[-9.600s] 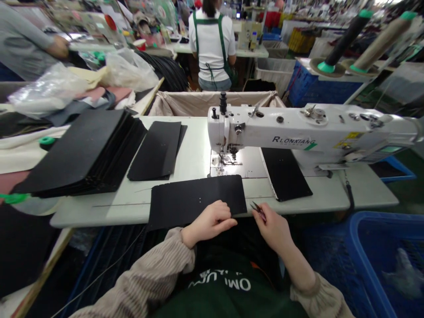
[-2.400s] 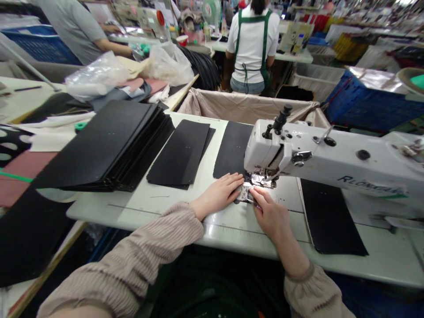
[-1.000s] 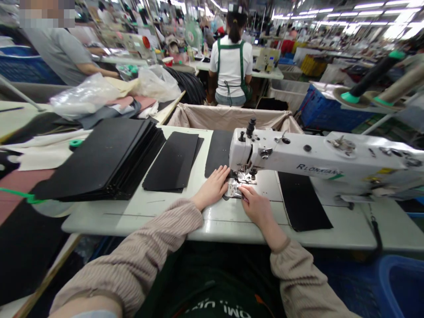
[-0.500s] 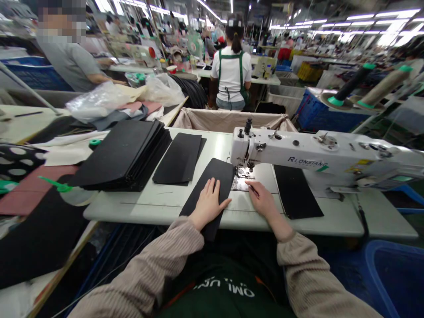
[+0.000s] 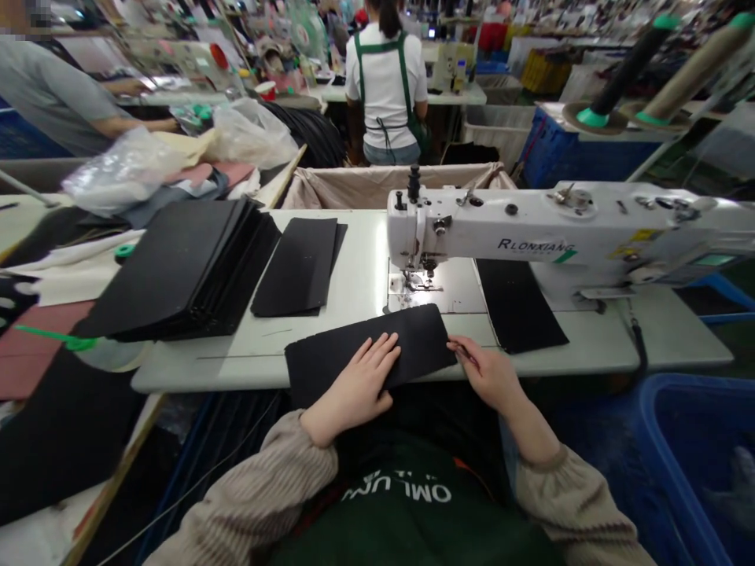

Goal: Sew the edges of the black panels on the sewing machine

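My left hand (image 5: 362,377) lies flat on a black fabric panel (image 5: 421,334), fingers stretched out. The panel lies slantwise at the table's front edge, part of it hanging over. At the panel's right end, my right hand (image 5: 492,373) is closed around a thin, dark reddish tool (image 5: 465,352), mostly hidden by the fingers. Its fingertips are at the panel's edge; whether they pinch the cloth I cannot tell. Just beyond the panel stands a white sewing machine (image 5: 484,228), its lit needle area bare of cloth. Another black panel (image 5: 522,306) lies under the machine arm.
A thick stack of black panels (image 5: 171,259) stands on the left, with a smaller pile (image 5: 298,263) beside it. A blue bin (image 5: 678,393) is at the lower right. Behind the table is a cloth-lined bin (image 5: 354,185). Two people work farther back.
The black panel has come away from the needle area toward me and turned to lie more crosswise. Both hands moved nearer; my right hand is now at the panel's right end.
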A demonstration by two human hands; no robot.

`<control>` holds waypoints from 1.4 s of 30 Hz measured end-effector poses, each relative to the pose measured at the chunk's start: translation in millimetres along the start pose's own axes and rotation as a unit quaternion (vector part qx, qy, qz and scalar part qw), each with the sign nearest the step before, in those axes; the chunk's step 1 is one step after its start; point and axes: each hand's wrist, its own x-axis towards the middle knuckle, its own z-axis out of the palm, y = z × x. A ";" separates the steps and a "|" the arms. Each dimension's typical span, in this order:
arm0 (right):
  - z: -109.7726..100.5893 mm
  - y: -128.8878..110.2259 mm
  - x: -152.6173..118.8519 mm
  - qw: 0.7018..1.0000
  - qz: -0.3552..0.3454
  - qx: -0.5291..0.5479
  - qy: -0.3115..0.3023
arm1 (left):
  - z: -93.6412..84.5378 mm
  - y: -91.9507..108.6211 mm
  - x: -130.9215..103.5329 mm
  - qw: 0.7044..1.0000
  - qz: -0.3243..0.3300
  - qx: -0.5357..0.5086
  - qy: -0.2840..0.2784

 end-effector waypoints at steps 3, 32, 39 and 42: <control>-6.7 7.7 -17.3 0.995 0.048 0.056 0.062 | 3.7 12.4 23.5 0.999 0.003 -0.011 0.035; 3.5 -5.5 -55.0 0.988 0.123 -0.090 -0.006 | 36.5 64.3 72.5 0.993 -0.005 -0.095 0.068; 11.1 -13.9 -41.9 0.987 0.098 -0.126 -0.021 | 35.7 60.8 67.2 0.980 -0.006 -0.182 0.074; 13.6 -13.6 -37.9 0.983 0.102 -0.152 -0.021 | 36.1 61.7 67.3 0.979 0.000 -0.191 0.072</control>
